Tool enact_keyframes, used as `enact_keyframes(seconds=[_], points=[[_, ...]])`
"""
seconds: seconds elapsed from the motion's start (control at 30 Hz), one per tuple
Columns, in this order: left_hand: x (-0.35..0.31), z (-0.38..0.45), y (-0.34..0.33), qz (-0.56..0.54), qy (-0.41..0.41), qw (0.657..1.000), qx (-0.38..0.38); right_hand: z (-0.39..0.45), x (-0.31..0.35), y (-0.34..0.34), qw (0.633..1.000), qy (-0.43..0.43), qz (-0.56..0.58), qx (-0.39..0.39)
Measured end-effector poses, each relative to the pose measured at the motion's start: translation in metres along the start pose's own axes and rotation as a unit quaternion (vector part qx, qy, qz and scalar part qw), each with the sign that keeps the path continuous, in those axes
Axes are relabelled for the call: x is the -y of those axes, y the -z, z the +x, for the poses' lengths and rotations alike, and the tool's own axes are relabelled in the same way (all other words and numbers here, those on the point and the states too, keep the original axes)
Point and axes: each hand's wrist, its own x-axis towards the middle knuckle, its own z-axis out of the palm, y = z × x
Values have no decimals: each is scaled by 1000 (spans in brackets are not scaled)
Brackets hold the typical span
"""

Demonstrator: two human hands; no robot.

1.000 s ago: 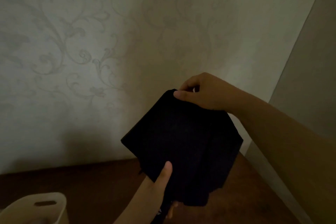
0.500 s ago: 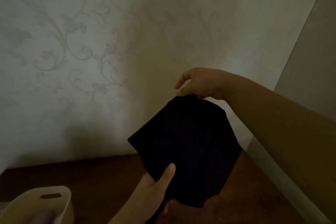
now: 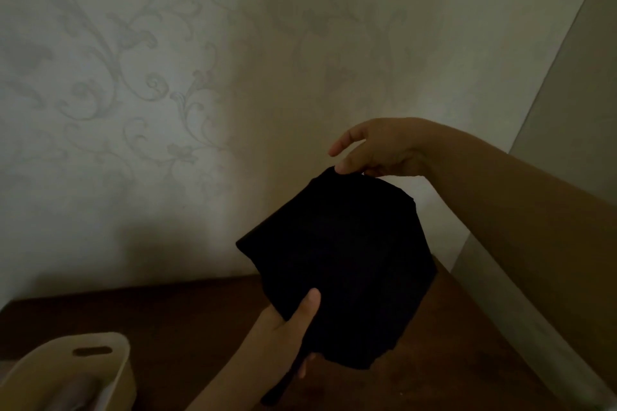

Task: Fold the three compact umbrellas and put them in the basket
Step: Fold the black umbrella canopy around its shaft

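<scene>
A black compact umbrella [image 3: 344,264] hangs in the air above the table, its dark canopy loose and partly spread. My left hand [image 3: 287,327] grips its lower part, thumb pressed on the cloth. My right hand [image 3: 377,150] sits at the canopy's top edge, its fingertips touching the cloth and its index finger lifted. At the lower left stands the cream basket [image 3: 100,357] with a handle slot. Something pale lies inside it, too dim to name.
A dark brown wooden table [image 3: 187,320] lies below the hands. Patterned wallpaper [image 3: 167,93] rises straight behind it. A plain side wall with a skirting board [image 3: 500,304] closes in on the right.
My right hand has slid to the right along the canopy's top edge and loosened its pinch. The left hand keeps its grip. The view has tilted slightly downward.
</scene>
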Motion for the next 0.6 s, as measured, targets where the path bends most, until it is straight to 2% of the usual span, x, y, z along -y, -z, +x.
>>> enact_keyframes(seconds=[0.33,0.6], points=[[0,-2,6,33,-28,999,4,-2,3,1,998,-8,63,26],[1,-8,6,36,-77,996,26,-13,5,1,995,20,-96,-8]])
